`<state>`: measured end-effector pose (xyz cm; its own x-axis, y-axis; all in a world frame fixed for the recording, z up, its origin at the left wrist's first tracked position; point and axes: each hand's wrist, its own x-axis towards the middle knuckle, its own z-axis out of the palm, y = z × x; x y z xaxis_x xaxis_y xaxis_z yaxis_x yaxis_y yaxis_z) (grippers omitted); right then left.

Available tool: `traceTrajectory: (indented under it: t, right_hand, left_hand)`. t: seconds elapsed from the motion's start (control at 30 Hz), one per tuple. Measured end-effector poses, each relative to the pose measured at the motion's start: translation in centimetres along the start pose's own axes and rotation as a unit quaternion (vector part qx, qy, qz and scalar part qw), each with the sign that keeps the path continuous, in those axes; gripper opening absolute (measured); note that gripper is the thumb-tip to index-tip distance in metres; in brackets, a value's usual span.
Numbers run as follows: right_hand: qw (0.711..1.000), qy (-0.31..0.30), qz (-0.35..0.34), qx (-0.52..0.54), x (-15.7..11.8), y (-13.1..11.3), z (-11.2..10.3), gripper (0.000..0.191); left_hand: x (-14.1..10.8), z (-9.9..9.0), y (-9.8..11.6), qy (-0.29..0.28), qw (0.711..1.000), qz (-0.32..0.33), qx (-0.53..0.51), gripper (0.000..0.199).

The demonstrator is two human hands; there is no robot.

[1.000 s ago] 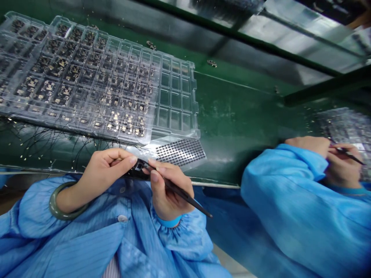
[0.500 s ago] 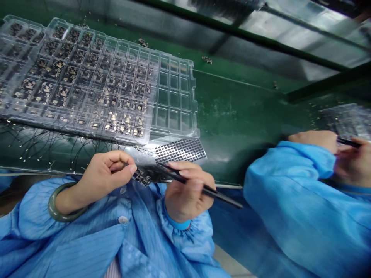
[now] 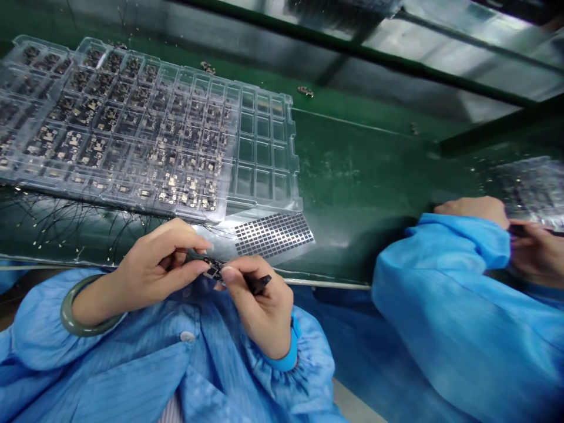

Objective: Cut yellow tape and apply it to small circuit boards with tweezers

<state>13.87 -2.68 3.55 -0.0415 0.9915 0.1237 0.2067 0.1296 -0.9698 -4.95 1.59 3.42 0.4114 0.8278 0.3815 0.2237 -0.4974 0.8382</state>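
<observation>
Between thumb and fingers, my left hand (image 3: 163, 264) pinches a small dark circuit board (image 3: 213, 268) above the near edge of the bench. My right hand (image 3: 259, 305) has come up to the board's other side, its thumb and fingertip touching it. Black tweezers (image 3: 259, 284) are tucked in that same hand, with one end poking out past the fingers and the rest hidden. Just beyond the hands lies a sheet of small black stickers (image 3: 275, 234) on a shiny backing.
Clear plastic trays (image 3: 264, 147) hold many circuit boards at the left; their right-hand pockets are see-through. Thin black wires (image 3: 88, 220) trail along the bench (image 3: 352, 194). Loose small parts (image 3: 305, 91) lie farther back. A co-worker's blue sleeve (image 3: 445, 276) is at the right.
My right hand has moved left to the board, and its tweezers have swung from pointing at the sticker sheet to lying within the hand. My left hand still holds the board.
</observation>
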Motion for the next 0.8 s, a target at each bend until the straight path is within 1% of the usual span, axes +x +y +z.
traceTrajectory:
  t: [0.13,0.23,0.33,0.4,0.47,0.53,0.57,0.63,0.7,0.8]
  right_hand:
    - [0.999,-0.005,-0.034,-0.035,0.0,0.2,-0.1,0.015]
    - [0.992,-0.008,-0.092,-0.085,-0.1,0.4,0.0,0.013]
    - [0.972,-0.048,-0.166,-0.157,-0.2,0.6,0.1,0.011]
    - [0.957,-0.07,-0.21,-0.187,-0.2,0.8,0.1,0.009]
    - [0.948,-0.059,-0.245,-0.195,-0.2,1.0,-0.1,0.007]
    - [0.94,-0.032,-0.275,-0.201,-0.3,1.2,-0.3,0.005]
    - [0.935,-0.022,-0.287,-0.209,-0.4,1.3,-0.5,0.007]
    - [0.926,-0.009,-0.303,-0.223,-0.5,1.5,-0.8,0.013]
    - [0.92,-0.003,-0.316,-0.231,-0.5,1.6,-1.0,0.014]
    - [0.913,-0.01,-0.334,-0.234,-0.4,1.8,-0.9,0.014]
  left_hand:
    - [0.1,-0.9,-0.1,-0.077,0.993,0.053,0.071,0.024]
    - [0.3,-1.5,0.0,-0.146,0.978,0.064,0.136,0.02]
    - [0.7,-2.0,0.3,-0.227,0.957,0.055,0.174,0.015]
    - [1.0,-2.2,0.2,-0.261,0.95,0.048,0.164,0.017]
    - [1.2,-2.4,-0.1,-0.258,0.955,0.052,0.135,0.016]
    - [1.2,-2.4,-0.5,-0.226,0.967,0.067,0.1,0.011]
    - [1.1,-2.4,-0.8,-0.21,0.971,0.073,0.084,0.01]
    - [1.0,-2.3,-1.2,-0.178,0.98,0.075,0.053,0.018]
    - [0.9,-2.2,-1.4,-0.152,0.985,0.077,0.022,0.024]
    - [0.8,-2.0,-1.4,-0.135,0.985,0.104,-0.009,0.018]
